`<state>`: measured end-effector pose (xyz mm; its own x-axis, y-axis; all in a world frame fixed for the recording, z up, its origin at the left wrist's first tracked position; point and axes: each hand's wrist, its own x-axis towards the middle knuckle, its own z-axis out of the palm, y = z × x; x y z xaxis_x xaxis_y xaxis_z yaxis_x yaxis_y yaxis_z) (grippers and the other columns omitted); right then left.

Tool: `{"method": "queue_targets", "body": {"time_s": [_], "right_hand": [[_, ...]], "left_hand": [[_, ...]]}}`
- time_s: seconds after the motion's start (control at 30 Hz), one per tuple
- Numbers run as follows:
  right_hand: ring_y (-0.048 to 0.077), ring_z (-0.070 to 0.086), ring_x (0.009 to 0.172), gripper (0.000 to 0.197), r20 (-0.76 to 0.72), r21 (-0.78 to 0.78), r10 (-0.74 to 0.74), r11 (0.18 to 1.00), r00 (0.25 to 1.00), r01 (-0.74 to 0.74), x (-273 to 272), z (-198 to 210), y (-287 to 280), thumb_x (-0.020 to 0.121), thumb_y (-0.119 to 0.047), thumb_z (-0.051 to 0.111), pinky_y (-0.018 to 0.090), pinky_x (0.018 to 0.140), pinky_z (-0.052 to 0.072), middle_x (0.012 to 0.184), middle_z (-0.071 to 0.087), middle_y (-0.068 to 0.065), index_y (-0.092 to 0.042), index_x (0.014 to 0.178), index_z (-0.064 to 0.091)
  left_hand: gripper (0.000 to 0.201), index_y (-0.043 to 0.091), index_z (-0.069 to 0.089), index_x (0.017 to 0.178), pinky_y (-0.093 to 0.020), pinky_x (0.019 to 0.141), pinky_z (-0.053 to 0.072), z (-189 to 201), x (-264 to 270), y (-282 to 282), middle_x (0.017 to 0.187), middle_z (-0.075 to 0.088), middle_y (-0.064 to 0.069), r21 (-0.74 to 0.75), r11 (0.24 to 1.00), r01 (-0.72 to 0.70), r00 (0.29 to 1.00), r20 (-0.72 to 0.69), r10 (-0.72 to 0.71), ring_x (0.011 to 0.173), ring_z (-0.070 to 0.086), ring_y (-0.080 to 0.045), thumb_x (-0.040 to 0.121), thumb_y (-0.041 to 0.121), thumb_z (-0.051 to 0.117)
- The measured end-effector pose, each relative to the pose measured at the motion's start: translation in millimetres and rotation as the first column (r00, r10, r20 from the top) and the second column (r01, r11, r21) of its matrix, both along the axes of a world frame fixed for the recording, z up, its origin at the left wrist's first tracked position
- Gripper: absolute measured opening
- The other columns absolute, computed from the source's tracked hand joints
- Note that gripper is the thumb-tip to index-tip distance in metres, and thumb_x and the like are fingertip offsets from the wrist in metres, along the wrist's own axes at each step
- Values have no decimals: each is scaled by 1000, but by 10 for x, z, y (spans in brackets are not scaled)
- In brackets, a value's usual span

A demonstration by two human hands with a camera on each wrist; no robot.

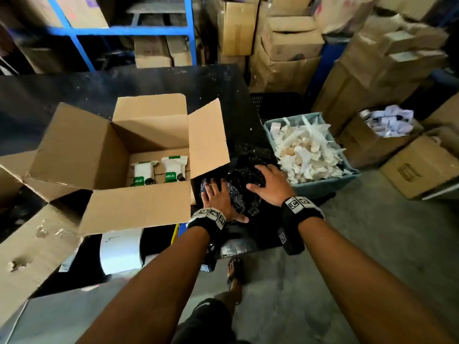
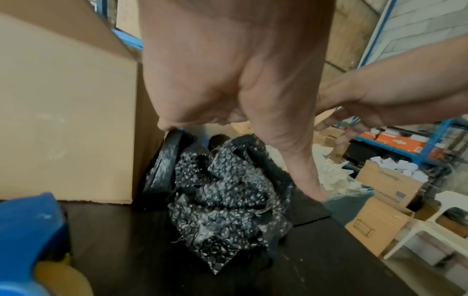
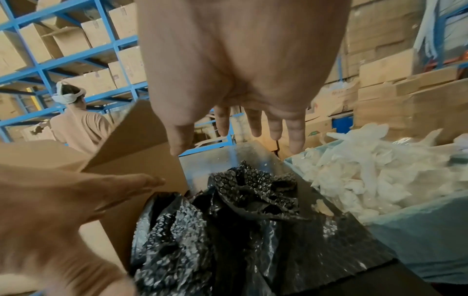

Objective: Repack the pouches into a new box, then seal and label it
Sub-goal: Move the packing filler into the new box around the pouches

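An open cardboard box (image 1: 139, 209) stands on the black table (image 1: 74, 88), flaps spread. Two white pouches with green labels (image 1: 144, 173) (image 1: 173, 168) stand upright on its floor. Just right of the box lies a crumpled heap of black bubble wrap (image 1: 239, 175) (image 2: 228, 200) (image 3: 228, 230). My left hand (image 1: 218, 194) (image 3: 63, 210) lies over the heap's left side by the box wall, fingers straight, one fingertip touching the black plastic. My right hand (image 1: 270, 182) (image 3: 240, 70) is spread over the heap's right side, fingers straight, holding nothing.
A grey-blue bin (image 1: 323, 187) full of white paper scraps stands right of the table. A blue tape dispenser (image 2: 27, 230) sits near the front edge. A torn carton (image 1: 29, 244) lies left. Stacked cartons and blue racks (image 1: 124, 31) stand behind; a person (image 3: 78, 124) stands beyond.
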<state>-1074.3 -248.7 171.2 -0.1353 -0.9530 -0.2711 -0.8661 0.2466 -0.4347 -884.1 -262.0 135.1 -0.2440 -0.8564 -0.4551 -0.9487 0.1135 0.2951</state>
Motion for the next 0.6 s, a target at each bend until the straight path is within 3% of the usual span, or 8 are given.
{"method": "queue_targets", "body": {"time_s": [0.1,0.2,0.37,0.47,0.6], "right_hand": [[38,11,155,95,20,61,45,997,999,-46,-85,-190,-423,80,-76,64,59,120,27,170,10,11,-43,158,22],[39,-2,156,114,-21,127,105,987,994,-102,-140,-343,-832,67,-85,68,66,119,23,171,-4,8,-50,158,9],[42,-20,154,133,-81,282,224,940,971,-193,-224,-633,-1370,59,-81,78,76,116,8,168,-27,9,-54,156,-10],[44,-30,149,140,-76,383,288,892,954,-239,-270,-809,-1646,57,-79,80,80,113,-1,161,-41,9,-55,153,-19],[43,-30,150,140,-17,443,305,856,952,-266,-307,-1033,-1852,55,-81,80,79,114,3,156,-50,4,-55,154,-15]], "left_hand": [[165,16,-30,151,-61,119,-7,-211,-50,-187,156,-33,-23,41,999,-26,998,56,24,144,-29,-45,46,72,85],[167,18,-34,149,-64,117,-9,-339,-77,-350,156,-32,-25,81,996,-30,995,98,22,143,-27,-48,45,74,83],[154,20,-22,155,-62,117,-8,-541,-34,-599,162,-23,-18,231,972,-53,992,123,25,147,-22,-43,53,71,82],[142,20,-6,158,-55,122,-3,-675,-8,-711,166,-8,-12,262,963,-66,988,154,26,152,-9,-37,56,77,76],[127,20,15,157,-44,124,11,-824,-30,-796,165,18,-5,334,936,-111,993,66,94,152,13,-30,59,70,80]]}}
